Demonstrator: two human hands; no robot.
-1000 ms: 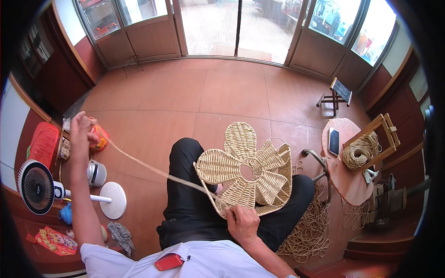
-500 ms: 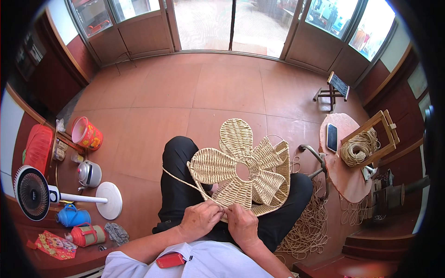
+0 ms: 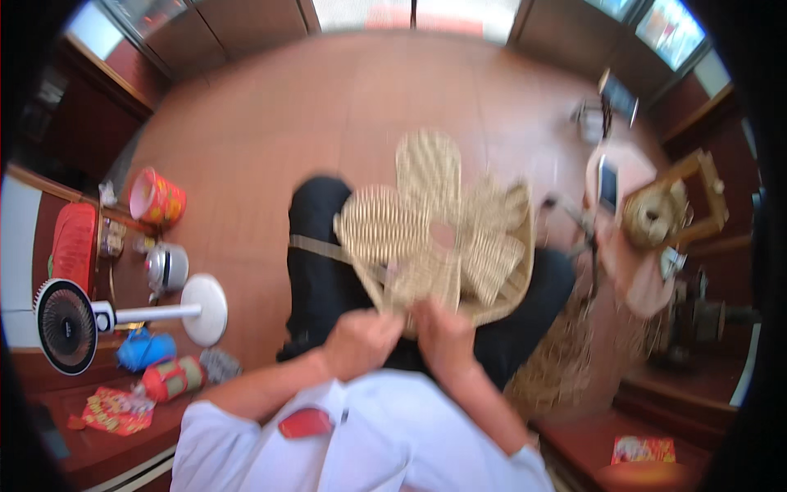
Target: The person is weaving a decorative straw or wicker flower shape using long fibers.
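Observation:
A flower-shaped piece woven from tan straw cord [image 3: 381, 225] rests across my thighs, with several rounded petals around a round central hole. On its right side an outer woven rim curves behind the smaller petals. My left hand [image 3: 365, 336] is closed at the near edge of the piece, fingers pinched. Close beside it, my right hand [image 3: 445, 334] is also closed on that near edge. Motion blurs both hands, so the strand between the fingertips does not show clearly. A loose cord [image 3: 316, 244] runs from the left edge of the weaving over my left knee.
At right, a coil of cord [image 3: 653, 215] sits by a wooden frame [image 3: 715, 193] on a pinkish slab with a phone [image 3: 607, 184]. Loose cord [image 3: 553, 361] heaps beside my right leg. Leftward stand a fan [image 3: 70, 326], a kettle [image 3: 168, 267] and a red bucket [image 3: 157, 198].
The view has tipped downward, so my hands, the weaving and the room sit higher in the picture. Both hands stay at the near edge, now blurred.

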